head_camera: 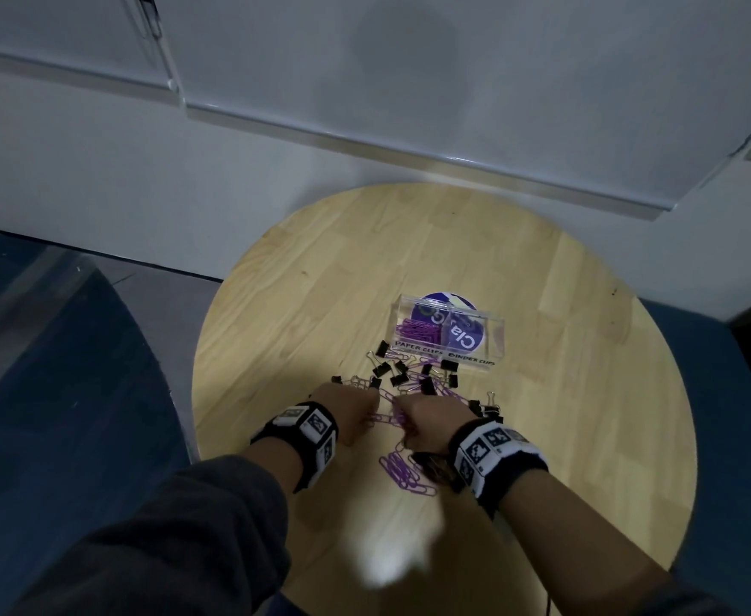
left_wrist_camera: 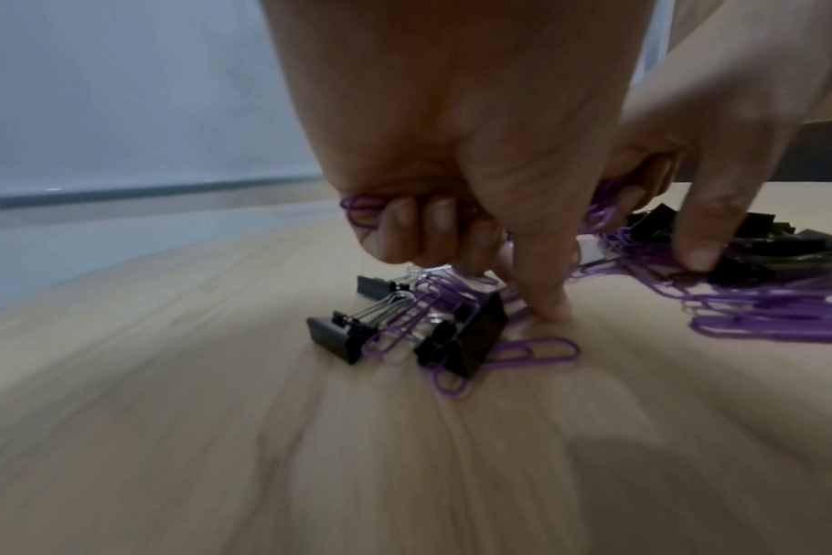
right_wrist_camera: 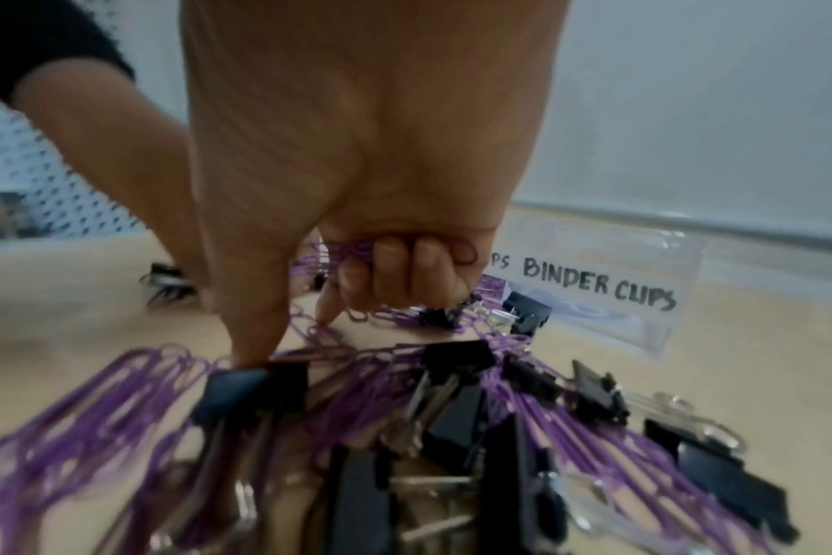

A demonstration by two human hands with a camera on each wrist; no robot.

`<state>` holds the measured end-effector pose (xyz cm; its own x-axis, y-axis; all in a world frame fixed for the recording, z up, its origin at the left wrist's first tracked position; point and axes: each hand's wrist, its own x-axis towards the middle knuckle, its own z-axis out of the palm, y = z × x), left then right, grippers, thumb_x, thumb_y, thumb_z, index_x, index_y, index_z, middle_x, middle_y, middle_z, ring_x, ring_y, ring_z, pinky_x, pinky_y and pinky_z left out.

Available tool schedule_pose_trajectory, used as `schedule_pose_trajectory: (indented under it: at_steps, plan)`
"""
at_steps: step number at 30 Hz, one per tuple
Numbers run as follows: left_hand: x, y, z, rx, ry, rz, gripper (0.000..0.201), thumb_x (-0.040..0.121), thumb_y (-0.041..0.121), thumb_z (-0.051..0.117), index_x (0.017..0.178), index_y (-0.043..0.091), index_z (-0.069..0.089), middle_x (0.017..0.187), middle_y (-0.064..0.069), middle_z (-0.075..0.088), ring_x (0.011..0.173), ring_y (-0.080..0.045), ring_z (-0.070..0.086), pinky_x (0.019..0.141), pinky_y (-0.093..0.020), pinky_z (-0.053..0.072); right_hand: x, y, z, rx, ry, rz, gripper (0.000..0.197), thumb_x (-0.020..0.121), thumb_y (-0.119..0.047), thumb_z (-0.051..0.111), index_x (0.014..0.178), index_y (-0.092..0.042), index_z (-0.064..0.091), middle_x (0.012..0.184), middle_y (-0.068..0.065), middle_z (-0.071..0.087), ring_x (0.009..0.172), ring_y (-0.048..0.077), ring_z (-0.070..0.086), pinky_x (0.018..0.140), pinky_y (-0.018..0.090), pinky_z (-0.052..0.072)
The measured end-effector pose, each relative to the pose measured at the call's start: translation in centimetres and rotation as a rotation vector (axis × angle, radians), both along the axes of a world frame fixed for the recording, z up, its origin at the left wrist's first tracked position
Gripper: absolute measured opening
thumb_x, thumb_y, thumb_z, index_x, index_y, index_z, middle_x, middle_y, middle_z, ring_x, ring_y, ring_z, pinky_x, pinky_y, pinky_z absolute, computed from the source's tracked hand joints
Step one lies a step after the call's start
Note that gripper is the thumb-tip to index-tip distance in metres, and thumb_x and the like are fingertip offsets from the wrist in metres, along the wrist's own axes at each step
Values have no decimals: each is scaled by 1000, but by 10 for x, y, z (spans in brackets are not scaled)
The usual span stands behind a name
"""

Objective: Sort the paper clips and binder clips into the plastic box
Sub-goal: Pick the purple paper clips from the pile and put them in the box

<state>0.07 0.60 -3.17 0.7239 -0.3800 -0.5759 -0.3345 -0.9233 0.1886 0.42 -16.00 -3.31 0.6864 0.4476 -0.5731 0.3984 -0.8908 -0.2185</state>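
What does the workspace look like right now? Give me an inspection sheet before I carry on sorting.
Surface: round wooden table, light wood, dimly lit.
Job's things: clear plastic box with two compartments labelled PAPER CLIPS and BINDER CLIPS; purple paper clips and black binder clips mixed loose in front of it; some paper clips already in the labelled paper-clip side.
Clutter: purple round sticker under the box.
Hands: left hand and right hand each grip a bunch of paper clips, fingertips down in the pile.
Cables: nothing seen.
Surroundings: white wall panels, dark blue floor.

Clips [head_camera: 409, 375] on table [head_camera: 329, 269], before plastic box [head_camera: 449, 333]
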Motion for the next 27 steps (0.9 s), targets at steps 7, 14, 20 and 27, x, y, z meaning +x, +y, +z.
schedule_pose_trajectory:
  at_steps: [7, 14, 20, 27]
  plan:
    - [10, -4, 0, 90, 15, -44, 25, 90, 16, 57, 115, 13, 56, 122, -8, 62, 108, -27, 63, 91, -37, 49, 1, -1, -8, -2, -68, 85, 15, 86, -17, 59, 100, -12, 58, 106, 7, 67, 101, 28, 63, 80, 34, 47]
    - [13, -7, 2, 127, -30, -65, 22, 96, 14, 45, 113, 11, 58, 127, -9, 57, 111, -29, 60, 92, -39, 48, -1, -5, -7, -72, -83, 140, 32, 90, -21, 52, 118, -6, 52, 123, 14, 53, 106, 33, 59, 76, 40, 49]
    - [14, -5, 16, -16, -85, 50, 7, 94, 27, 49, 92, 23, 54, 118, -9, 62, 107, -28, 59, 89, -37, 47, -5, 2, -6, -137, -131, 226, 35, 88, -16, 53, 121, -4, 53, 124, 16, 54, 104, 34, 61, 77, 42, 51]
    - [12, 7, 23, -170, -27, 278, 24, 91, 35, 55, 106, 18, 61, 115, -3, 65, 107, -23, 59, 83, -31, 43, -5, -8, 0, -13, -54, 95, 31, 89, -21, 50, 115, -6, 51, 119, 15, 55, 101, 35, 61, 80, 42, 50]
